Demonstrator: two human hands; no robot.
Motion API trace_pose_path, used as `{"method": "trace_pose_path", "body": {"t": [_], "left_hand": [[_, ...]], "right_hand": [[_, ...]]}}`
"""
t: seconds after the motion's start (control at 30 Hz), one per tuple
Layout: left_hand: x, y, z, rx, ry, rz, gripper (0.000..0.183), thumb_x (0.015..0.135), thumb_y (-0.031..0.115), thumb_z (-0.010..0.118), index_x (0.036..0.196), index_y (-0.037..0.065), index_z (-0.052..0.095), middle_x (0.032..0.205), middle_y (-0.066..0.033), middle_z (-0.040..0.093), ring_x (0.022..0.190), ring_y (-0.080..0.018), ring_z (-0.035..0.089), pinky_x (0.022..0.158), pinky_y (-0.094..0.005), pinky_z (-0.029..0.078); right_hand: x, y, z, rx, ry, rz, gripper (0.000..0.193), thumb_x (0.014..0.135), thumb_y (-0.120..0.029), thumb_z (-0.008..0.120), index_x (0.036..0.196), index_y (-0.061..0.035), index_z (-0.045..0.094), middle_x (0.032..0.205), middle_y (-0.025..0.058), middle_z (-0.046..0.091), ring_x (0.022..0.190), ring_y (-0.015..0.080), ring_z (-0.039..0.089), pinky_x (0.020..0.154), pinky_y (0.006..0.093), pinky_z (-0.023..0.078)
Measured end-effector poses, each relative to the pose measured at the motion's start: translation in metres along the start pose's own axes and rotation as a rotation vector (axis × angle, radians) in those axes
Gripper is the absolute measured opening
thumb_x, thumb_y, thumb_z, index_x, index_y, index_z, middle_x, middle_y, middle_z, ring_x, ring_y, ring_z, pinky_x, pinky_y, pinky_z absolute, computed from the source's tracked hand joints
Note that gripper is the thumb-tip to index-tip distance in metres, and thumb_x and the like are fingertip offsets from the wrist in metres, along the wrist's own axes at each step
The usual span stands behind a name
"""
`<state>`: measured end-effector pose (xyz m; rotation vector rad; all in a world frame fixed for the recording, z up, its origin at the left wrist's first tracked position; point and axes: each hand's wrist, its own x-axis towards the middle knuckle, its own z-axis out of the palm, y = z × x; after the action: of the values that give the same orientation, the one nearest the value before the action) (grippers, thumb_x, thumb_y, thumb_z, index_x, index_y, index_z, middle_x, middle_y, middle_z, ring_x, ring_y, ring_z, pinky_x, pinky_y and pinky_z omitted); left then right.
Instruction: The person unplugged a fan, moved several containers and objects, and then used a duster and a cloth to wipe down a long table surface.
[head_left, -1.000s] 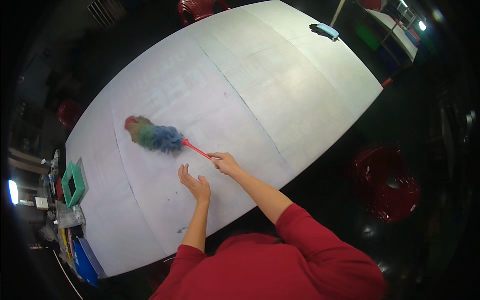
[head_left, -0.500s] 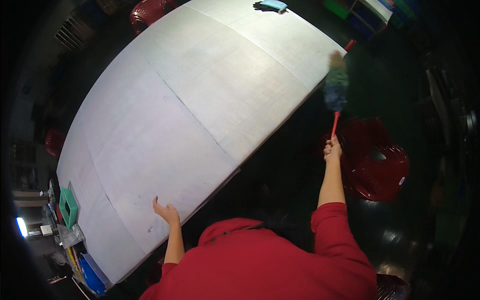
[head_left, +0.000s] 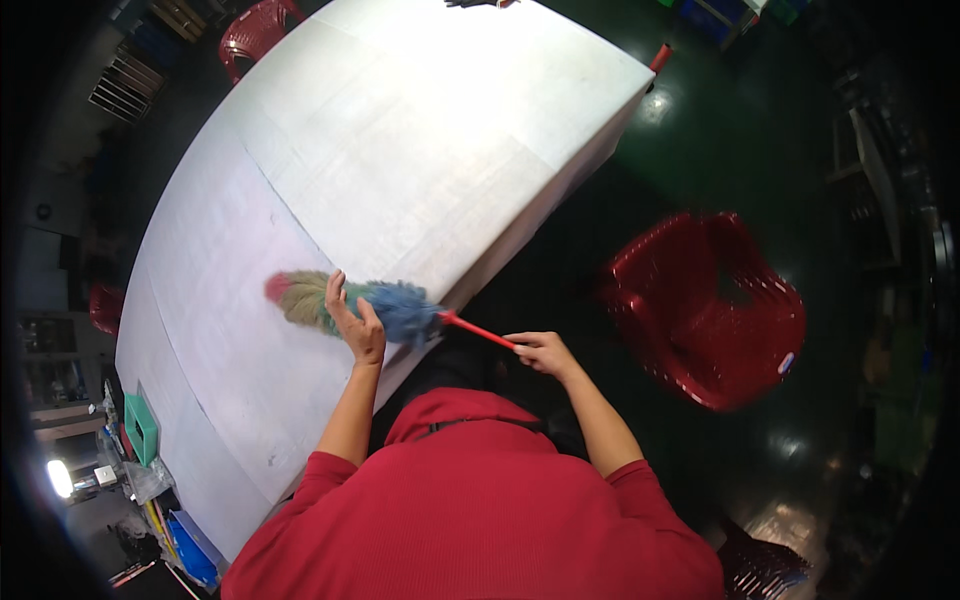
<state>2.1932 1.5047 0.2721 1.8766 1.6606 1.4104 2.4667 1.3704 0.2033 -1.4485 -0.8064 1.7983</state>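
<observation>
A fluffy feather duster lies across the near edge of the white table. Its head runs from blue through green and tan to a pink tip, and a thin red handle points right. My right hand is closed round the end of that handle, out past the table edge. Over the middle of the duster's head is my left hand, its fingers apart and stretched upward. Whether the left palm touches the fluff, I cannot tell.
Right of the table stands a dark red plastic chair; another red chair is beyond the far side. A green basket and a blue holder with sticks crowd the left end. Dark gloves lie at the far edge.
The duster has swung from the far right corner, where it pointed away, to the near table edge, now pointing left. My right hand came nearer and left; my left hand rose to the duster.
</observation>
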Motion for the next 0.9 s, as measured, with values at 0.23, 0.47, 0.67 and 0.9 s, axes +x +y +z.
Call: {"method": "trace_pose_path", "body": {"t": [0.23,0.47,0.67,0.9], "left_hand": [[0.058,-0.043,0.053,0.078,0.162,-0.227,0.050,0.071,-0.007,0.039,0.120,0.003,0.039,0.122,-0.0114,0.042,0.116,-0.0233,0.038,0.091,-0.0361,0.034],[0.149,0.020,0.179,-0.091,-0.098,-0.114,0.045,0.073,-0.008,0.038,0.117,0.003,0.042,0.116,-0.0101,0.049,0.109,-0.0224,0.047,0.088,-0.0347,0.039],[0.173,0.049,0.203,-0.092,-0.111,-0.161,0.044,0.075,-0.010,0.034,0.115,0.004,0.043,0.111,-0.0102,0.051,0.102,-0.0196,0.052,0.083,-0.0310,0.043],[0.186,0.056,0.253,-0.098,0.077,-0.409,0.041,0.075,-0.009,0.034,0.113,0.003,0.045,0.103,-0.0123,0.056,0.090,-0.0189,0.058,0.072,-0.0278,0.046]], "right_hand": [[0.016,-0.040,-0.212,0.239,0.540,0.054,0.034,0.085,-0.011,0.051,0.118,-0.0070,0.050,0.058,-0.0005,0.048,0.037,0.0011,0.029,0.032,0.0157,0.018],[0.054,-0.182,-0.281,0.352,0.756,-0.450,0.033,0.087,-0.012,0.049,0.120,-0.0066,0.049,0.059,-0.0029,0.042,0.038,0.0002,0.028,0.032,0.0148,0.020],[0.075,-0.286,-0.276,0.216,0.483,-0.550,0.050,0.086,-0.018,0.053,0.129,-0.0062,0.031,0.067,0.0053,0.052,0.045,0.0077,0.044,0.040,0.0180,0.038],[0.234,-0.346,-0.286,-0.138,0.255,-0.370,0.029,0.084,-0.012,0.054,0.112,-0.0066,0.054,0.061,-0.0041,0.043,0.048,0.0035,0.036,0.043,0.0178,0.031]]}}
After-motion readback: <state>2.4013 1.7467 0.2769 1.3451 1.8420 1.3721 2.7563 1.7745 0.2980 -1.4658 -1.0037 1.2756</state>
